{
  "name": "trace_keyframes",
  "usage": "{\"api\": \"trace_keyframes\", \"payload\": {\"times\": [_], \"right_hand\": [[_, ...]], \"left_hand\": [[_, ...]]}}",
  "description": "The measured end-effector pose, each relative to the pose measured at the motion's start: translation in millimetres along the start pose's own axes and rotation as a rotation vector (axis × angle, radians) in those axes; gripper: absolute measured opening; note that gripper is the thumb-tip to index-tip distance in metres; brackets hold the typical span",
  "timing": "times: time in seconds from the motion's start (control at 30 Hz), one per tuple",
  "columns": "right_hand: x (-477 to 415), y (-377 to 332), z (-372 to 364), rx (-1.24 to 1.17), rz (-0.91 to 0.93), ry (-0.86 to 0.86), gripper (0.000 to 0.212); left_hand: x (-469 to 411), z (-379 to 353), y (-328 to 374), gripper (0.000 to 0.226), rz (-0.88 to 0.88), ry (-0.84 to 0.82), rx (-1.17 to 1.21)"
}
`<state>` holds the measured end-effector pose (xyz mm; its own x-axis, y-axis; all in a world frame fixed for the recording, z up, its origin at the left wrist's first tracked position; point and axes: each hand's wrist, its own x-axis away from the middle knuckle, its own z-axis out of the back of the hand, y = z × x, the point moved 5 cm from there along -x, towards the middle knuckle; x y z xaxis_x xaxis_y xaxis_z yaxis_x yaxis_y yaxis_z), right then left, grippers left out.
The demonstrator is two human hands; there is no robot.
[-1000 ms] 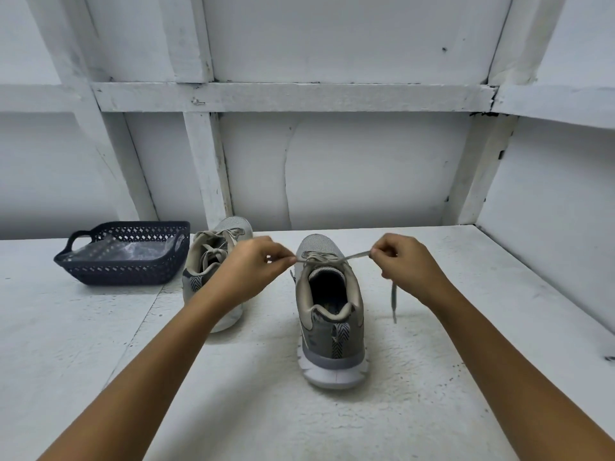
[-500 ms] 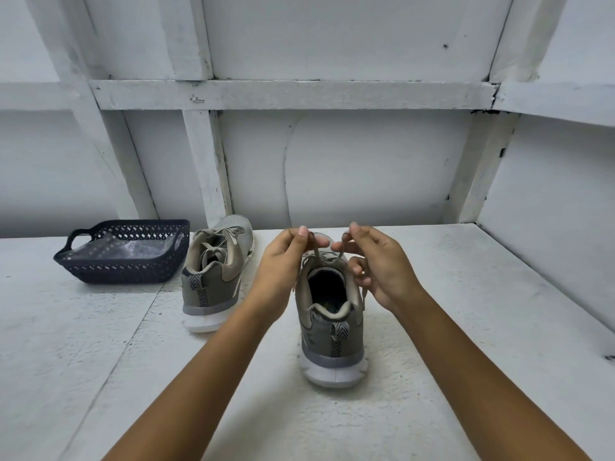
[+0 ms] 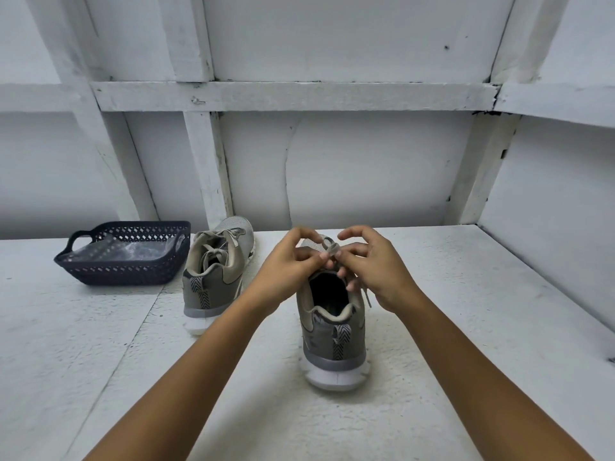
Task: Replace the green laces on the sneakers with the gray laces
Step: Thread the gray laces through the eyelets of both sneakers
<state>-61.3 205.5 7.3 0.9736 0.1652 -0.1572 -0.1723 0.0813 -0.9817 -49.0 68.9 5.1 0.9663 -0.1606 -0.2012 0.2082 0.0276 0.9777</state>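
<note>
From the head camera, a gray sneaker (image 3: pixel 332 331) stands in the middle of the white tabletop (image 3: pixel 466 327), heel toward the person, toe toward the far edge. Both hands meet above its tongue. The left hand (image 3: pixel 289 264) pinches the gray lace (image 3: pixel 329 249) between thumb and fingertips. The right hand (image 3: pixel 376 271) pinches the same lace from the other side, so each grip is closed on it, and a small loop stands up between them. One loose lace end hangs down the shoe's right side.

A second sneaker (image 3: pixel 216 274), laced and tied, stands to the left and closer to the far edge. Just left of it, by the far edge, sits a dark basket (image 3: pixel 126 271) holding a clear plastic bag (image 3: pixel 123 251).
</note>
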Motion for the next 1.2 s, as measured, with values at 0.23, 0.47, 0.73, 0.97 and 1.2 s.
{"api": "trace_keyframes", "payload": {"times": [0.23,0.47,0.73,0.97,1.2], "right_hand": [[2.0,-4.5,-1.2,0.04,0.115,-0.08,0.012],[-0.9,-5.4,-1.3,0.183,0.156,0.035,0.018],[-12.1,1.2,-0.9,0.142,-0.026,0.156,0.022],[-11.0,-3.8,3.4,0.128,-0.013,0.098,0.035],[2.0,-9.7,6.4,0.329,0.17,0.101,0.047]], "left_hand": [[-7.8,2.3,-3.0,0.031,0.083,0.014,0.02],[-3.1,0.3,-7.2,0.023,0.038,0.18,0.039],[0.8,-4.7,2.9,0.026,-0.675,0.343,-0.949],[-2.7,-3.2,9.6,0.03,-0.729,0.35,-1.195],[-10.0,-1.4,1.2,0.029,-0.09,0.015,-0.361]]}}
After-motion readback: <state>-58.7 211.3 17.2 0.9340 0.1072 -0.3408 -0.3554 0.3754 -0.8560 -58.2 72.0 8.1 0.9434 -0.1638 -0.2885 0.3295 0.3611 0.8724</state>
